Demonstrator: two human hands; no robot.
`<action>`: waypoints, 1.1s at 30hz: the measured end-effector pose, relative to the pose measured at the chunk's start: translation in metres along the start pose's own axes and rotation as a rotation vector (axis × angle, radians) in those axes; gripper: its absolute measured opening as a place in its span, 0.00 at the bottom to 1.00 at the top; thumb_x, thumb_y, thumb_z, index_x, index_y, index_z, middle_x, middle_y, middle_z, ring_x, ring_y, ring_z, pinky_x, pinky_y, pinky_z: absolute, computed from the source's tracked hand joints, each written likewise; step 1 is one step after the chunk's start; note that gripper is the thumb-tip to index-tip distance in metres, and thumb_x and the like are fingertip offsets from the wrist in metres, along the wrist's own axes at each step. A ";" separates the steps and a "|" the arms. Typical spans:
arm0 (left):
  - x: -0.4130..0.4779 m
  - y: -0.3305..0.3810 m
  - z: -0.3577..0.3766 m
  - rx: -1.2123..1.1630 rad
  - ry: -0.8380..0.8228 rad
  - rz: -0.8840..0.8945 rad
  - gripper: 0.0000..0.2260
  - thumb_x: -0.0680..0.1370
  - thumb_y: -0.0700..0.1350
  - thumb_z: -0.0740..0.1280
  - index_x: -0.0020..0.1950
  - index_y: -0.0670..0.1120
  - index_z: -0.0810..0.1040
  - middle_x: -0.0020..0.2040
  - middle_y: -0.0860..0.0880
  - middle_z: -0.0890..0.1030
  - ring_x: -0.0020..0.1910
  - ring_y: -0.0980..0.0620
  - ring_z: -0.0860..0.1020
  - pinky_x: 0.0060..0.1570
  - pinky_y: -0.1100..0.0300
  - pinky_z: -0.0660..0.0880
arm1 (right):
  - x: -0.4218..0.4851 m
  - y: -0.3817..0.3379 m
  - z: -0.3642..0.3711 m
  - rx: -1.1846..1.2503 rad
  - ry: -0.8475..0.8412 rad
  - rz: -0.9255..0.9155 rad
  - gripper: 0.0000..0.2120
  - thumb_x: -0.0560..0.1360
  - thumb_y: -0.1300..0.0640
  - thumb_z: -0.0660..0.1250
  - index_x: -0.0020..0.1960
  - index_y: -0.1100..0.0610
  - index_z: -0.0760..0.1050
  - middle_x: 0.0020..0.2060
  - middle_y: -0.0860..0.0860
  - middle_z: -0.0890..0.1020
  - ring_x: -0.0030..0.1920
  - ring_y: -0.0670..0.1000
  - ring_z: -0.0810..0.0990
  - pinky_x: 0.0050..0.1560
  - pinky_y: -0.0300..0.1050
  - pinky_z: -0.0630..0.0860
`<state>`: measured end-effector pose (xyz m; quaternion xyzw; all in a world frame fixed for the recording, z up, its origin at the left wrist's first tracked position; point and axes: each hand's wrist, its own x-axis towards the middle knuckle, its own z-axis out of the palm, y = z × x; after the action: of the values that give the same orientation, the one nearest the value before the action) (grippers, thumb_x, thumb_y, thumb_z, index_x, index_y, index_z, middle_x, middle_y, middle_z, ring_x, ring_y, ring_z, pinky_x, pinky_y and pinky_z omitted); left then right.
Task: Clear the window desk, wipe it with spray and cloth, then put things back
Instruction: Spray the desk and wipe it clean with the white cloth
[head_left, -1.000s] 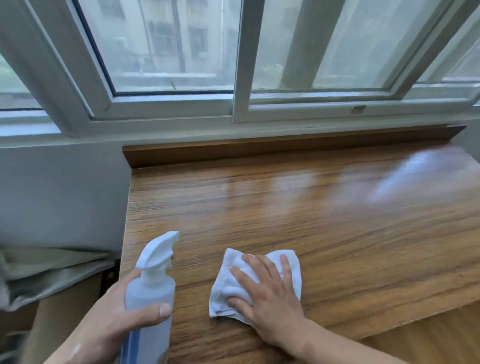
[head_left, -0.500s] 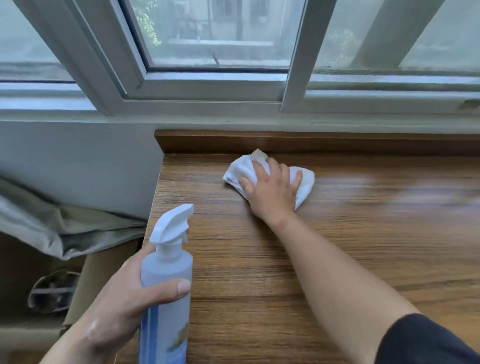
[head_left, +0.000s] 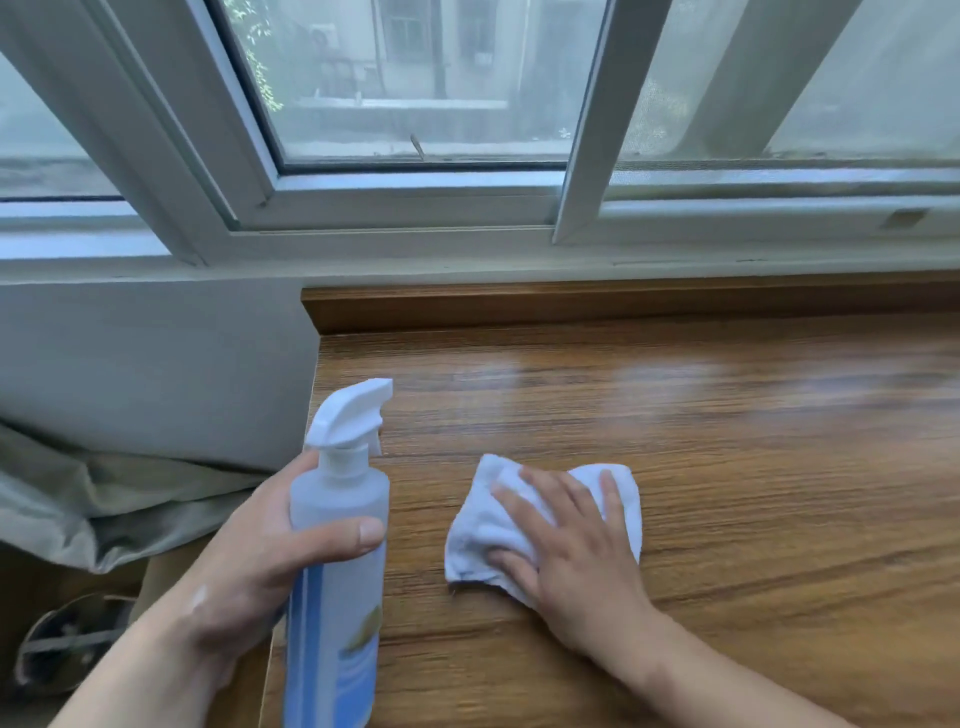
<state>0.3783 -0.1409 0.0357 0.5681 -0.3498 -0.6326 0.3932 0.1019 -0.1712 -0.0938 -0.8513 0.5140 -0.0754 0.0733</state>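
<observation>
A wooden desk (head_left: 727, 415) runs under the window, its surface bare and shiny in streaks. On its near left part lies a crumpled white cloth (head_left: 483, 525). My right hand (head_left: 571, 545) presses flat on the cloth with fingers spread and straight. My left hand (head_left: 260, 561) grips a translucent blue-and-white spray bottle (head_left: 340, 545) upright over the desk's left edge, thumb across its front, white nozzle pointing right.
A wooden upstand (head_left: 571, 306) lines the desk's back edge below the white window frame (head_left: 405, 208). Left of the desk are a grey wall (head_left: 156, 364), grey fabric (head_left: 104, 509) over a box, and a sandal (head_left: 62, 644) on the floor.
My right hand has pulled the cloth from the desk's back edge toward me, to the near left part. The left hand and bottle stayed roughly in place.
</observation>
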 end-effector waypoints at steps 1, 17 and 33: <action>0.001 0.003 -0.005 0.012 -0.002 0.008 0.38 0.54 0.59 0.86 0.60 0.48 0.81 0.47 0.33 0.78 0.45 0.40 0.78 0.48 0.41 0.72 | 0.018 0.006 0.000 -0.019 0.007 0.087 0.27 0.77 0.34 0.55 0.72 0.44 0.72 0.70 0.50 0.74 0.68 0.56 0.74 0.70 0.69 0.55; -0.061 -0.021 -0.103 -0.023 0.019 0.082 0.30 0.56 0.52 0.81 0.57 0.60 0.84 0.49 0.45 0.87 0.48 0.48 0.86 0.48 0.57 0.81 | 0.202 -0.116 0.016 -0.055 -0.044 0.253 0.26 0.81 0.36 0.51 0.74 0.45 0.64 0.74 0.50 0.64 0.72 0.58 0.62 0.72 0.70 0.51; -0.093 -0.029 -0.111 0.010 0.066 0.073 0.32 0.52 0.56 0.84 0.55 0.56 0.84 0.48 0.39 0.85 0.48 0.38 0.84 0.55 0.40 0.78 | 0.012 -0.162 0.026 0.068 -0.071 -0.269 0.28 0.74 0.32 0.62 0.72 0.41 0.69 0.71 0.46 0.72 0.69 0.54 0.71 0.71 0.68 0.55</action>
<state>0.4894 -0.0441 0.0393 0.5776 -0.3601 -0.5971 0.4244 0.2522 -0.1058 -0.0859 -0.9116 0.3896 -0.0717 0.1093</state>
